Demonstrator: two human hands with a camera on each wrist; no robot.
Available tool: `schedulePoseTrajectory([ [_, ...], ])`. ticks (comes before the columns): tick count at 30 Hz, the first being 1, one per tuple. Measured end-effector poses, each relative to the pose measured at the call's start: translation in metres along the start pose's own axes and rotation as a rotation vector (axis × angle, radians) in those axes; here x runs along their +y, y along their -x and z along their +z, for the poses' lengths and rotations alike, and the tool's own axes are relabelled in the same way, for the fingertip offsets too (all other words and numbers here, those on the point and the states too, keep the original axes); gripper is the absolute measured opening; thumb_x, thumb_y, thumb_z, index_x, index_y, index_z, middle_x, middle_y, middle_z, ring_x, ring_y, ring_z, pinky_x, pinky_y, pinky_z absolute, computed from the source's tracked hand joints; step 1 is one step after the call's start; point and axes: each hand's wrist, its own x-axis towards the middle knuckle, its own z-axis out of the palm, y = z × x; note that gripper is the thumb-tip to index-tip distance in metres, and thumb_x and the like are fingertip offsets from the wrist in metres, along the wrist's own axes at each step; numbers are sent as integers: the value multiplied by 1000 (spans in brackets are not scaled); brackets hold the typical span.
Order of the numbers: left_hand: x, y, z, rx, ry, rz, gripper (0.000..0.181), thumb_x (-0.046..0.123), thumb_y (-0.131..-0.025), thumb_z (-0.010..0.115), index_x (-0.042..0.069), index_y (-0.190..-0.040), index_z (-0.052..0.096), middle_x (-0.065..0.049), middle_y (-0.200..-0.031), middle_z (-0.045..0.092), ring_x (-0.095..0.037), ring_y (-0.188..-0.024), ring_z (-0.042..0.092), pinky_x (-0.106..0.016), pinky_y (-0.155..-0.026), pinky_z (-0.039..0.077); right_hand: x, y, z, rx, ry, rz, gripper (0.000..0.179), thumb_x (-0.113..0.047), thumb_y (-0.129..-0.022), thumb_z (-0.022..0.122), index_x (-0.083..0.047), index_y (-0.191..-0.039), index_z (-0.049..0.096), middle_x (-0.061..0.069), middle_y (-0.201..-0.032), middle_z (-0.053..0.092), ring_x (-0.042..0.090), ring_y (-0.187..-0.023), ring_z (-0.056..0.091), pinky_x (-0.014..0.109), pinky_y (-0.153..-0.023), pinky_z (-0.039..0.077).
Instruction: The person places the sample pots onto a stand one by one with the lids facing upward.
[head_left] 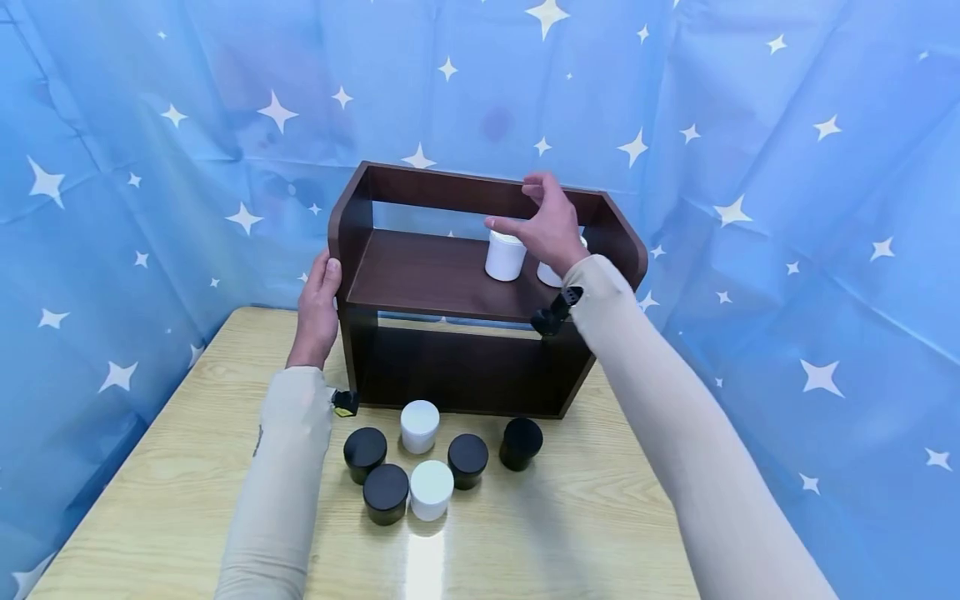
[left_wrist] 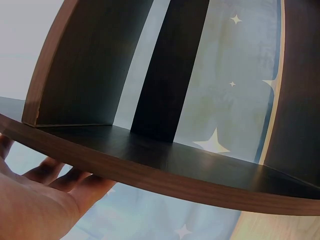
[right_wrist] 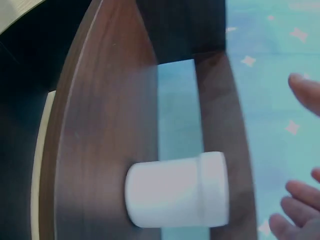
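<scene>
A dark brown two-tier wooden shelf stands at the back of the table. My left hand rests along the outside of its left side panel; in the left wrist view the fingers lie behind that panel's edge. Above the upper board, my right hand hovers with thumb and fingers spread, holding nothing. Just below it a white lidded jar stands upright on the board. A second white jar to its right is partly hidden by the right wrist. The right wrist view shows one white jar, apart from the fingers.
In front of the shelf, several black-lidded jars and two white jars stand on the light wooden table. One black jar stands a little apart at the right. A blue star-patterned curtain hangs behind and at both sides.
</scene>
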Motion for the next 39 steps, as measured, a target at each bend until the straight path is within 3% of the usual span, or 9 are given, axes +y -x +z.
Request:
schedulePoseTrajectory([
  [8,-4,-5,-1,-1,-16,-1,52,57,-105,30,42,-156,29,-1,-162,35,-23,-153,23,-61,-125,14,0,21,-28,-168,-70,-159,83,-39,-81,83,-22,-148,38,2,-157,45,20,-148,39,38,-124,31],
  [18,-1,-5,-3,3,-26,-19,55,59,-105,29,41,-157,26,2,-164,31,-22,-154,21,-59,-126,14,3,46,-35,-223,-255,-339,69,-16,-82,83,-17,-141,48,8,-143,59,16,-136,55,38,-118,42],
  [27,-1,-7,-1,14,-28,-16,56,60,-104,30,42,-156,28,3,-163,33,-20,-154,22,-57,-127,15,6,67,-37,-267,-342,-404,75,-9,-78,86,-17,-142,48,11,-147,55,23,-137,54,42,-114,45],
  [33,0,-6,3,11,-12,-9,53,56,-105,30,39,-156,30,0,-160,37,-21,-152,25,-56,-126,16,15,78,-36,-279,-347,-397,79,-14,-77,87,-15,-144,46,6,-148,54,23,-139,53,45,-113,46],
  [39,-1,-3,3,3,-25,-36,55,56,-106,29,39,-158,25,1,-164,32,-22,-154,22,-58,-127,14,25,89,-33,-288,-364,-394,80,-12,-77,87,-14,-145,45,11,-147,54,25,-137,54,44,-113,46],
])
